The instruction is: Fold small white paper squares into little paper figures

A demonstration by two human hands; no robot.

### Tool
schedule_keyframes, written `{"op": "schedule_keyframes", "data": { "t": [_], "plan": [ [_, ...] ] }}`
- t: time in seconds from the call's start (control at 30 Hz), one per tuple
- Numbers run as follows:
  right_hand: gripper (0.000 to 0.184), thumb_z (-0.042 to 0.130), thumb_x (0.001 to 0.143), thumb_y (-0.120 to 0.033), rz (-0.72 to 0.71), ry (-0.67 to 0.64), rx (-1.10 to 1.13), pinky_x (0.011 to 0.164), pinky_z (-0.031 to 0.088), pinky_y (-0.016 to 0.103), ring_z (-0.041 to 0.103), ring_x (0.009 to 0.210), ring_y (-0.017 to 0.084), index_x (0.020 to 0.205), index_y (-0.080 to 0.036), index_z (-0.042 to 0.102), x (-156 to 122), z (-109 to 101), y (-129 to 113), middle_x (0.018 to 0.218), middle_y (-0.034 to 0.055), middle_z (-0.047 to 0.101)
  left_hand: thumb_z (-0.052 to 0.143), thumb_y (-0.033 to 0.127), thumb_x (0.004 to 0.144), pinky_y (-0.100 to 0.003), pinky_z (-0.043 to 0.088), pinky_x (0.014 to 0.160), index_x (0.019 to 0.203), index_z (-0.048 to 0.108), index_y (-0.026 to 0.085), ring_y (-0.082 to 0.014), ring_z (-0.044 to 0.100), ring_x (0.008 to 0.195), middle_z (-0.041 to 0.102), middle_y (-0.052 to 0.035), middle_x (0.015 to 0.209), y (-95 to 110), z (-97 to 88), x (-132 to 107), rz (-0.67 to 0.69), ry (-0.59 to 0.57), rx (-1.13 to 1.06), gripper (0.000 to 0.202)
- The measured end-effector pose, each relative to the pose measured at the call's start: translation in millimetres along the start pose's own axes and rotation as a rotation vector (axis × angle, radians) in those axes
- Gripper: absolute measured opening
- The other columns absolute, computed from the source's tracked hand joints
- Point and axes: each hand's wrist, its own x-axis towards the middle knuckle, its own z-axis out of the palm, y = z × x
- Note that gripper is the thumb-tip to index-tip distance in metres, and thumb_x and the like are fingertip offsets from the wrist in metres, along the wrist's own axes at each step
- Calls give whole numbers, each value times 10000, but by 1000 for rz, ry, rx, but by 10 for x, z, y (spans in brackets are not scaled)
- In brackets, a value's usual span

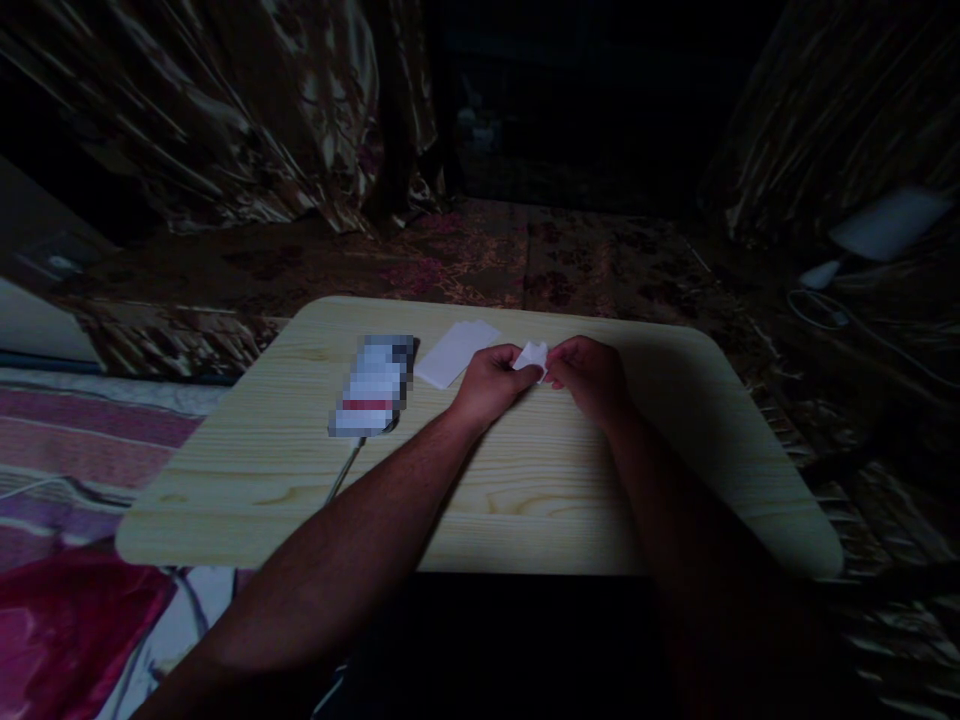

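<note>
I'm pinching a small folded white paper (533,354) between the thumb and bent fingers of my left hand (491,382), over the far half of the wooden table (517,500). My right hand (591,378) is gripping the paper's right edge with its fingertips, fingers curled nearly closed. Some flat white paper (452,355) is lying just left of my left hand; farther left, a pixelated device (370,385) is resting, its cable (346,468) running nearward.

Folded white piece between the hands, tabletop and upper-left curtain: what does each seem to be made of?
Folded white piece: probably matte paper, given its thin, angular edges. Tabletop: smooth, pale wood or wood-look laminate; grain lines show, but either fits. Curtain: likely satin-like fabric, glossy along its folds.
</note>
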Motion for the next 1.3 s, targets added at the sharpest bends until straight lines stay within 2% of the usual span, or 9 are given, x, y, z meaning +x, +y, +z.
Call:
{"op": "schedule_keyframes", "data": {
  "t": [0.17,0.4,0.7,0.93,1.1,1.3],
  "plan": [
    [129,625,748,-301,0,-47,-22,563,512,260,642,589,149,810,-188,634,-31,-1,-60,680,16,697,713,320,649,-217,289,471,687,650,149,-72,421,469,565,27,565,-20,6,7,-42,38,-14,186],
    [135,625,760,-310,-28,4,-100,638,540,293,674,688,180,827,-195,645,-32,13,-55,705,21,701,716,329,649,-226,258,435,691,652,146,-73,412,443,553,29,538,-38,36,-11,-62,-2,-81,198],
    [141,635,772,-309,-75,55,-109,630,535,285,680,687,183,867,-210,666,-58,74,-4,730,23,715,727,281,635,-228,299,448,641,639,141,-75,445,446,571,14,537,-27,75,-15,-87,41,-245,166],
    [104,645,766,-290,-175,106,-90,619,531,262,697,693,180,835,-222,685,-55,98,75,712,5,719,715,269,649,-223,315,454,650,653,138,-72,454,446,575,12,543,-24,85,-18,-88,35,-324,145],
    [87,645,769,-254,-227,90,-85,628,535,262,693,692,173,837,-227,692,-52,83,92,717,-1,719,707,255,648,-222,333,465,655,660,134,-72,464,462,589,4,561,-14,87,-20,-85,27,-354,130],
    [66,648,755,-189,-334,59,-51,689,546,281,680,731,161,784,-231,691,-41,68,97,834,2,716,714,229,627,-219,331,462,638,661,125,-72,471,466,605,-8,569,30,84,-23,-105,9,-423,117]
  ]
}}
